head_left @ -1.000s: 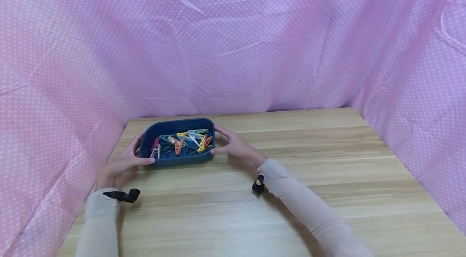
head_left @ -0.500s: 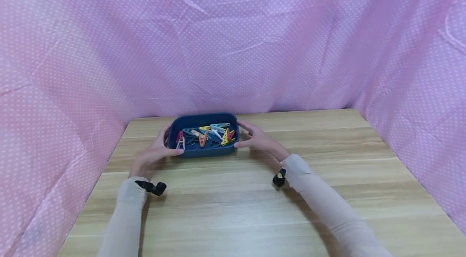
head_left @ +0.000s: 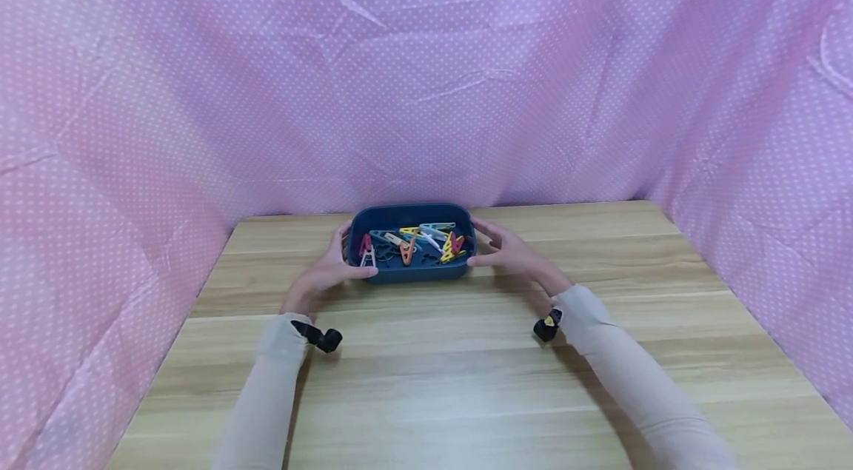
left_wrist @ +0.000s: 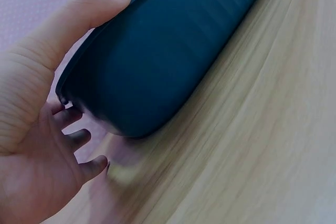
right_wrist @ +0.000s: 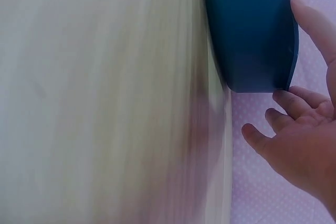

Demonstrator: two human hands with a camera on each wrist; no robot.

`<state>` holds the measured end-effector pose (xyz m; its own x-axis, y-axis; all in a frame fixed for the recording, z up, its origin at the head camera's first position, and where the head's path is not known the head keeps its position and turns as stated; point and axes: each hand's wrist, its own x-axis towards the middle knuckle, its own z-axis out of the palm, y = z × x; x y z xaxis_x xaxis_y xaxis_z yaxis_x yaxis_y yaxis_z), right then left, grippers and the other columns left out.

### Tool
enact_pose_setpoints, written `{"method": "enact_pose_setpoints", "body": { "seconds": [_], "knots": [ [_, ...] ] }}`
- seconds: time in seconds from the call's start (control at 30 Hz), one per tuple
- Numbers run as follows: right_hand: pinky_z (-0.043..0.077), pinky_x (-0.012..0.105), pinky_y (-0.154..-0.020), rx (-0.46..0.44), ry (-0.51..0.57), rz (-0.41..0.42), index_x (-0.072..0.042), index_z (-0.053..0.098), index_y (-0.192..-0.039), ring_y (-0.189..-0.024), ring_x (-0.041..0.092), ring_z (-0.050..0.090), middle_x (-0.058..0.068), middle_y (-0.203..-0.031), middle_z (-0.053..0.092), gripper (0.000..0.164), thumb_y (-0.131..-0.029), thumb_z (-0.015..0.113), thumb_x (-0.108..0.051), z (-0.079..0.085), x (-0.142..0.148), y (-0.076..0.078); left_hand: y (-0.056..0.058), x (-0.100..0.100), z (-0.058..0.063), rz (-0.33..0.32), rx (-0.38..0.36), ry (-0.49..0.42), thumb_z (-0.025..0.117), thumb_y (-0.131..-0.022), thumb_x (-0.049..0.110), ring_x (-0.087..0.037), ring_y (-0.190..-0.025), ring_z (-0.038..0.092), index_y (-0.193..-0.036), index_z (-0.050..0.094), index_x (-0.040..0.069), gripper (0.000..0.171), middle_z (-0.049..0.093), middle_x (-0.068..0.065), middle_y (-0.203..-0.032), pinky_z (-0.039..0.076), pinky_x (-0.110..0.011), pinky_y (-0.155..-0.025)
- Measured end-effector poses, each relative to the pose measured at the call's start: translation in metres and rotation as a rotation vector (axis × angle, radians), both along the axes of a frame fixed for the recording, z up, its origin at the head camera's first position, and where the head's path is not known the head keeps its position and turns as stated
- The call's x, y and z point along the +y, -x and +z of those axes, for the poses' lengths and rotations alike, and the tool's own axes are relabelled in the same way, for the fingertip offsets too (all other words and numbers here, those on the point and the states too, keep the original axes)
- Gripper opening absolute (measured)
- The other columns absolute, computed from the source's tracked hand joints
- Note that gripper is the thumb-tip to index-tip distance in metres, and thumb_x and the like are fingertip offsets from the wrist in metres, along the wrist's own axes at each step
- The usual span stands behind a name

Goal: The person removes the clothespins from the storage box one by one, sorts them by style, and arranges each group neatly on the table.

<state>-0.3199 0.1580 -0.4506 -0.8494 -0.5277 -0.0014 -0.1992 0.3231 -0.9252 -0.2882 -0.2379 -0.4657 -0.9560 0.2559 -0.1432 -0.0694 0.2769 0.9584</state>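
A dark blue plastic bin (head_left: 421,274) with rounded corners is near the table's back edge, held between both hands. Inside it lie several clothespins, among them an orange clothespin (head_left: 407,253), plus yellow, white, red and blue ones. My left hand (head_left: 328,267) grips the bin's left end, its thumb on the front rim and its fingers round the side. At the opposite end, my right hand (head_left: 512,254) holds it likewise, thumb to the front and fingers behind. In the left wrist view, the bin wall (left_wrist: 157,66) runs close over the tabletop, and the lower fingers stand off it.
The wood-grain table (head_left: 426,366) extends in front of the bin and to both sides. A pink polka-dot cloth (head_left: 426,85) hangs behind the table and along its sides. A black wrist camera (head_left: 328,340) sticks out from the left sleeve, another from the right.
Both hands have carried the bin rightward and slightly back, from the table's left side toward its middle. The clothespins have travelled along inside, and both grips look the same.
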Motion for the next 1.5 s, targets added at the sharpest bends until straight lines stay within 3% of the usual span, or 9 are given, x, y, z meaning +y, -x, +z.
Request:
{"method": "enact_pose_setpoints", "body": {
  "seconds": [0.57,0.8,0.97,1.17,1.33,1.5],
  "knots": [
    [0.017,0.058,-0.126,0.028,-0.078,0.009,-0.014,0.027,-0.162,-0.158,0.036,0.015,0.008,-0.171,0.021,0.093,-0.088,0.081,-0.027,0.002,0.02,-0.001,0.002,0.012,-0.003,-0.035,0.058,0.065,0.089,-0.079,0.033,-0.032,-0.157,0.011,-0.162,0.0,0.027,0.122,0.009,-0.009,-0.17,0.008,-0.06,-0.126],
    [0.016,0.059,-0.126,0.01,-0.099,-0.004,-0.019,0.027,-0.163,-0.158,0.037,0.015,0.005,-0.171,0.022,0.093,-0.088,0.082,-0.03,0.003,0.021,0.001,0.001,0.011,0.0,-0.043,0.032,0.062,0.09,-0.078,0.034,-0.034,-0.158,0.008,-0.162,0.001,0.029,0.122,0.006,-0.007,-0.171,0.01,-0.061,-0.126],
    [0.015,0.06,-0.126,0.017,-0.105,-0.003,-0.019,0.028,-0.162,-0.158,0.035,0.014,0.004,-0.171,0.022,0.094,-0.087,0.083,-0.029,0.002,0.021,0.003,0.004,0.004,0.007,-0.095,0.072,0.103,0.087,-0.082,0.031,-0.039,-0.157,0.012,-0.163,0.003,0.027,0.117,0.008,-0.01,-0.171,0.014,-0.063,-0.125],
    [0.015,0.06,-0.125,0.043,-0.11,0.008,-0.012,0.029,-0.161,-0.158,0.036,0.016,0.009,-0.17,0.024,0.094,-0.086,0.083,-0.026,0.005,0.021,0.004,0.011,-0.001,0.017,-0.169,0.145,0.154,0.087,-0.082,0.027,-0.039,-0.158,0.005,-0.164,-0.001,0.03,0.121,-0.007,-0.006,-0.172,0.015,-0.064,-0.124],
    [0.017,0.061,-0.125,0.083,-0.145,0.025,-0.01,0.031,-0.161,-0.157,0.036,0.019,0.01,-0.169,0.027,0.091,-0.087,0.083,-0.024,0.008,0.022,0.002,0.016,0.0,0.021,-0.231,0.231,0.286,0.088,-0.081,0.031,-0.039,-0.159,0.0,-0.166,0.003,0.017,0.121,-0.007,-0.009,-0.173,0.014,-0.068,-0.122],
    [0.021,0.061,-0.124,0.136,-0.197,0.038,-0.007,0.033,-0.159,-0.156,0.036,0.023,0.012,-0.167,0.031,0.088,-0.088,0.082,-0.023,0.014,0.023,0.001,0.016,0.001,0.024,-0.255,0.235,0.331,0.088,-0.08,0.034,-0.036,-0.159,-0.004,-0.165,0.004,0.014,0.122,-0.006,-0.011,-0.173,0.011,-0.067,-0.123]
  ]
}}
